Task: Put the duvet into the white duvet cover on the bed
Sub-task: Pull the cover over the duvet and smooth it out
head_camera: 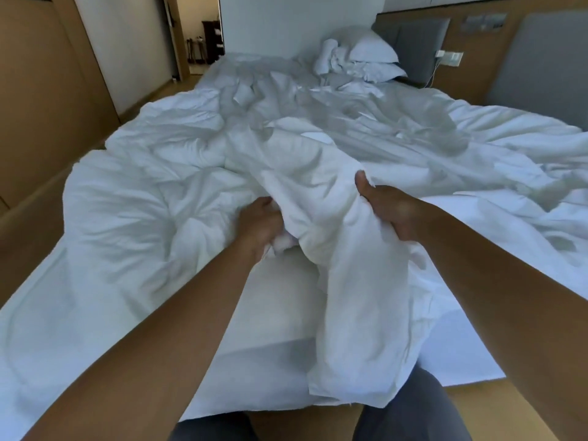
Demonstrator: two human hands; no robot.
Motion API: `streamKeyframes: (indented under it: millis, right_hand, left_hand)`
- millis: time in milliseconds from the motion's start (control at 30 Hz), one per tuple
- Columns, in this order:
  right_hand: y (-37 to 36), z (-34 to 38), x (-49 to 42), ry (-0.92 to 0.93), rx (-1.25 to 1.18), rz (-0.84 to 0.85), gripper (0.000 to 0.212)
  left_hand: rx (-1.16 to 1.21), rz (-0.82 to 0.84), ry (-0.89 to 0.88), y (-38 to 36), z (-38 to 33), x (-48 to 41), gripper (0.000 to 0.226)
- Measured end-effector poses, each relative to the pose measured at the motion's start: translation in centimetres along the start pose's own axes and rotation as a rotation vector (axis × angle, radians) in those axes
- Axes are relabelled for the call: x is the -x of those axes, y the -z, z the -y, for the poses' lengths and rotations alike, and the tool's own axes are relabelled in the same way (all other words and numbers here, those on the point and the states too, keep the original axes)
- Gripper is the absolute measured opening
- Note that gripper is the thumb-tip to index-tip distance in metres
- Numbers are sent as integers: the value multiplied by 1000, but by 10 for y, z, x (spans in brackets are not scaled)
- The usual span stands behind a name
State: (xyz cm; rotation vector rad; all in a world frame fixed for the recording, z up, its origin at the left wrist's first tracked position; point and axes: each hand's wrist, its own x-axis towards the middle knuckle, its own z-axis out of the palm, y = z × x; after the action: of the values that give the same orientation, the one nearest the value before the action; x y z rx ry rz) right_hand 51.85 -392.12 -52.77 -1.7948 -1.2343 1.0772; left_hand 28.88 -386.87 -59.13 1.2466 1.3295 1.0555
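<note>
A person is standing at the foot of the bed (273, 300), with both bare forearms reaching forward and angling slightly inward over its near edge. The left hand (261, 226) is lying knuckles up with its back toward the camera, and its fingers are curling down and clenching a bunched wad of white cloth just above the mattress. The right hand (393, 214) is sitting a little higher and further right, turned palm inward. Its thumb is pointing up and away, and its fingers are wrapping under a thick fold of the same cloth, so both hands are gripping fabric. Between and below the 2 hands this cloth, which looks like the thin white duvet cover (359, 313), is hanging in a long fold over the end of the bed toward the person's grey-trousered legs. Whether any filling is already inside that fold cannot be told. The puffier duvet (143, 186) is lying crumpled across the left half of the bed, and it is touching the held cloth beside the left hand. More thin, wrinkled white fabric is spreading over the middle and right of the bed. At the far right corner 2 pillows (374, 58) are resting stacked against a grey headboard (416, 46), with a small crumpled white bundle just beside them. Wooden wardrobe panels (47, 90) are running along the left side of the room.
</note>
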Motion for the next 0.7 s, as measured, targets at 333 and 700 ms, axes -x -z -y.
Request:
streamKeyframes:
  millis: [333,700]
  right_hand:
    - [-12,25,-2,511,194,-280,38]
    - [-30,57,7,369,-130,-2,31]
  left_hand:
    - [-384,275,-343,-3,-22,34,11]
    - [-16,93,-358,-16,-33,37,23]
